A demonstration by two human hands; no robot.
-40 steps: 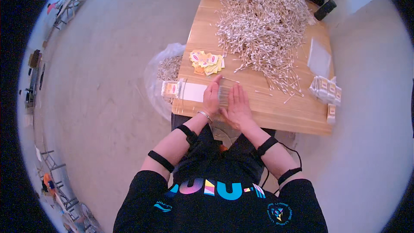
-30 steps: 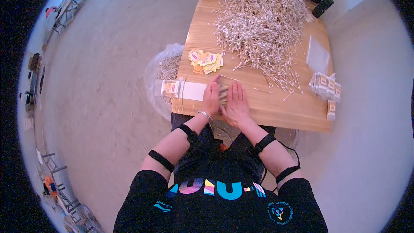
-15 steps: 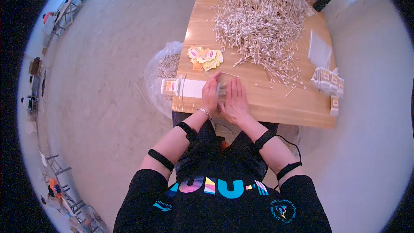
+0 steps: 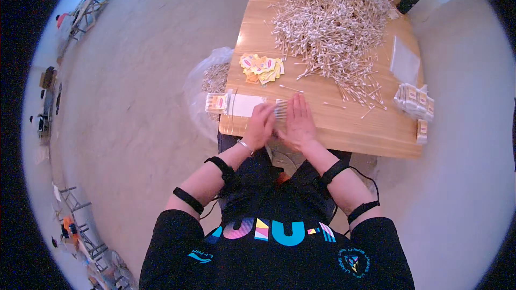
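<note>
A row of cotton swabs (image 4: pixel 280 108) lies on the table between my two hands. My right hand (image 4: pixel 299 123) rests along its right side, open, with the fingers stretched out and held side by side. At the left edge of the row, my left hand (image 4: pixel 260 126) has its fingers bent and pressed together; what they pinch, if anything, is hidden. Left of that hand lies a white rectangular sheet (image 4: pixel 247 105). Beyond it, at the table's left edge, is a filled pack of cotton swabs (image 4: pixel 217 102) with a small label. One loose swab (image 4: pixel 291 89) lies just past my hands.
A large heap of cotton swabs (image 4: pixel 333 16) covers the far table (image 4: pixel 250 35). Yellow and white labels (image 4: pixel 262 67) are piled at the left. Clear plastic bags (image 4: pixel 404 60) and packed swabs (image 4: pixel 414 101) lie along the right edge. A plastic sack of swabs (image 4: pixel 215 78) stands beside the table.
My left hand has pulled back slightly toward me, and its fingers have gone from upright to bent at the swab row. My right hand stays flat beside the row.
</note>
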